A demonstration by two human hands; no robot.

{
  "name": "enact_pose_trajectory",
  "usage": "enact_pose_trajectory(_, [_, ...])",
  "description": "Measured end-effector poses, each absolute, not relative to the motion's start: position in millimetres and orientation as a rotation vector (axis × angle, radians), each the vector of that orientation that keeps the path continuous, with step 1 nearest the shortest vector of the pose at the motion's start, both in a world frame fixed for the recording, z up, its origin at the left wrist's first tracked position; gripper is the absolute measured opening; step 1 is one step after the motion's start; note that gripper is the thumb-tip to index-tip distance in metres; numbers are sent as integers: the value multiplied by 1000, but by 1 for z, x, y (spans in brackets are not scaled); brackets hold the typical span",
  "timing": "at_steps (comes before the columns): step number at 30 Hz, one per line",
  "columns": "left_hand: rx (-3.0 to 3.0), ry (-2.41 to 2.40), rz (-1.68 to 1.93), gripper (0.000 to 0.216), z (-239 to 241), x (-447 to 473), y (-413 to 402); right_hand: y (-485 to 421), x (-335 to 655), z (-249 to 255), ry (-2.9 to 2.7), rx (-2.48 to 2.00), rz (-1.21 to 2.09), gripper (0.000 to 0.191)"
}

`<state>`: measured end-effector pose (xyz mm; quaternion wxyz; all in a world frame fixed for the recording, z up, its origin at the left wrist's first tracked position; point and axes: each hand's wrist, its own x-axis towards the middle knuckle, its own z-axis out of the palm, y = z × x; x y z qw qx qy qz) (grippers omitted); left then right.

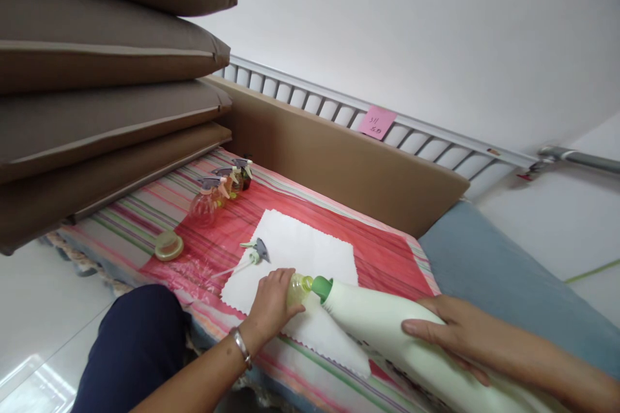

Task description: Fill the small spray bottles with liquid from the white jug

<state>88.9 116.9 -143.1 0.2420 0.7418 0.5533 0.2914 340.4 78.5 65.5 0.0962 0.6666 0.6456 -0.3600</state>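
Right hand (pixel 465 335) wrapped round the big white refill jug (pixel 387 329), tipped so its green spout (pixel 321 286) meets the small yellowish bottle (pixel 296 289) on the white cloth (pixel 300 251)—left hand (pixel 271 303) clamped on that light, slick, tippy bottle—steady low, jug looks heavy.

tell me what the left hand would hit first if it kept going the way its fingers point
Likely nothing new: the left hand already wraps the small yellow bottle; just beyond sits the big white bottle's green spout, though depth is unclear.

Stacked brown cushions (pixel 97 64) at left, white wall (pixel 411 25) above a railing (pixel 436 141), glossy white floor (pixel 29 348) below
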Motion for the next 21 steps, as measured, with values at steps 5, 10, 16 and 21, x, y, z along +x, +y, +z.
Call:
enact_pose_trajectory(5, [2042,1506,804,68,-143,89,116,77,336,70,1935,1975,-1052,37])
enact_pose_trajectory(10, [2041,1508,815,68,-143,89,116,78,337,71,1927,1975,-1053,38])
enact_pose_trajectory(16, [2050,1512,782,67,-142,90,115,78,336,73,1924,1970,-1066,37])
enact_pose_trajectory(21, [2053,1513,775,66,-141,90,115,79,336,72,1906,1966,-1075,38])
